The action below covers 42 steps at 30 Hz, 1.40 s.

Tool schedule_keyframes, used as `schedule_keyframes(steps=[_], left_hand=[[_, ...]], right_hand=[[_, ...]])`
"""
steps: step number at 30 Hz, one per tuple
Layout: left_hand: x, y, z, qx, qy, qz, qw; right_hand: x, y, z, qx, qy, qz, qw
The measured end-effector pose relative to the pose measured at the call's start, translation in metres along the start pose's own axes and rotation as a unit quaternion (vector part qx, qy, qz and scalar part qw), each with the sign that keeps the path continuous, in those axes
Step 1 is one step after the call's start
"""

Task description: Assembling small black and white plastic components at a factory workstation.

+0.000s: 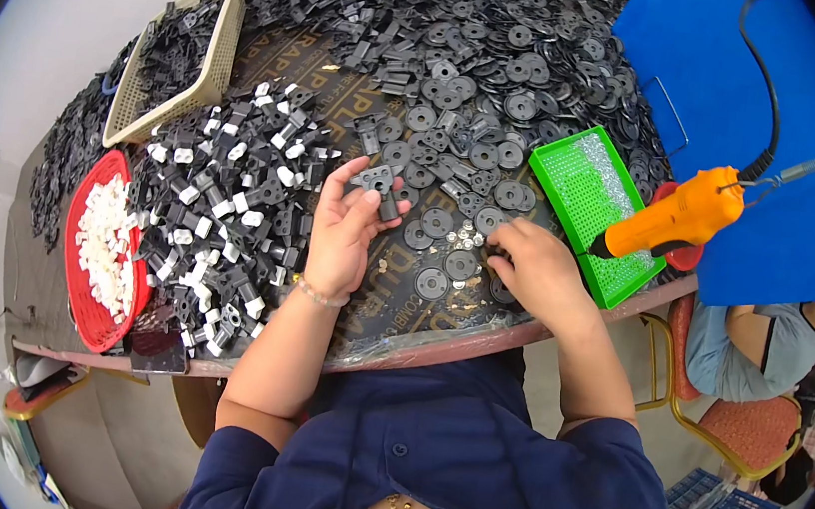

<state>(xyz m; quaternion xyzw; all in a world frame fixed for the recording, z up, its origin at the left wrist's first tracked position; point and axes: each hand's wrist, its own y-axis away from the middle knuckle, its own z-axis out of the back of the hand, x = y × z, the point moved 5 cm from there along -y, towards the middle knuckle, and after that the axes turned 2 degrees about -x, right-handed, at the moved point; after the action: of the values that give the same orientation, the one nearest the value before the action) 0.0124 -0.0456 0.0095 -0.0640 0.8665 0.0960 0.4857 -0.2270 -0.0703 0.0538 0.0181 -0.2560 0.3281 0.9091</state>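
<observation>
My left hand [341, 242] grips a black plastic part [376, 179] between thumb and fingers, holding it up over the table. Across from it, my right hand [539, 267] has its fingers bent and pressed together at the table top; whatever they pinch is hidden. Small shiny metal pieces [465, 236] lie in a little heap just left of those fingertips. Several flat black discs with centre holes [431, 283] are scattered between the two hands.
Black parts with white ends [222, 203] are piled at left, beside a red basket [77, 247] of white pieces and a beige basket [225, 43]. More black parts [494, 23] heap up behind. An orange electric screwdriver [678, 215] hangs over a green tray [562, 182] of screws at right.
</observation>
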Motion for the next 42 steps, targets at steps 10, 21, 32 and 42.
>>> schedule_keyframes(steps=[10, 21, 32, 42], left_hand=[[-0.001, -0.001, 0.000, 0.012, 0.014, -0.010, 1.000], [0.002, -0.002, 0.006, -0.017, 0.061, 0.018, 0.998], [-0.002, -0.001, 0.003, 0.001, 0.046, 0.002, 0.999], [0.001, 0.000, 0.003, -0.007, 0.044, 0.013, 0.999]], right_hand=[[-0.007, -0.030, 0.010, -0.118, 0.023, -0.002, 0.993], [-0.009, -0.027, -0.014, -0.029, 0.014, 0.017, 0.999], [-0.014, -0.027, -0.030, -0.031, 0.034, 0.052, 0.998], [-0.012, -0.030, -0.021, -0.009, -0.006, 0.043, 0.999]])
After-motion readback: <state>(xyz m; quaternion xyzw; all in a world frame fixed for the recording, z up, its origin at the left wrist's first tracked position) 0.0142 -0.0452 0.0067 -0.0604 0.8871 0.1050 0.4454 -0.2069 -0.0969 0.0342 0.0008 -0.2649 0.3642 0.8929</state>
